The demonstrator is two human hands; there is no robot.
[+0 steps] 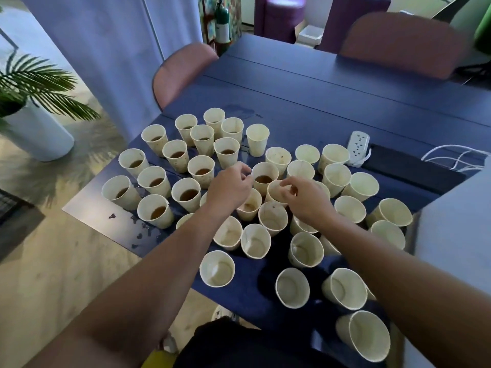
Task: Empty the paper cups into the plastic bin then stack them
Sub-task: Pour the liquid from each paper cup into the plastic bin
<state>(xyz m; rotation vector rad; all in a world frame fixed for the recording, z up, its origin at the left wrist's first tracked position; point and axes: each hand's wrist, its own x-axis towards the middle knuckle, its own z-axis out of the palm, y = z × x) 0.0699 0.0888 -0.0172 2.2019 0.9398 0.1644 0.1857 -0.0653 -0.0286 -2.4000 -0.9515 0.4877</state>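
Many cream paper cups stand on a blue table [305, 102]. Those at the left, such as one cup [187, 194], hold brown liquid. Those near me and at the right, such as another cup [217, 269], look empty. My right hand [308, 199] pinches the rim of an empty cup [276, 192] in the middle of the group. My left hand [229, 188] hovers with loosely curled fingers beside a cup with brown liquid [264, 177] and holds nothing. No plastic bin is in view.
Liquid drops [138, 232] lie on the table's left corner. A white power strip [358, 147], white cable [457, 155] and black strip [414, 168] lie at the right. Pink chairs [183, 73] [403, 43] stand behind. A potted plant [34, 128] is on the floor, left.
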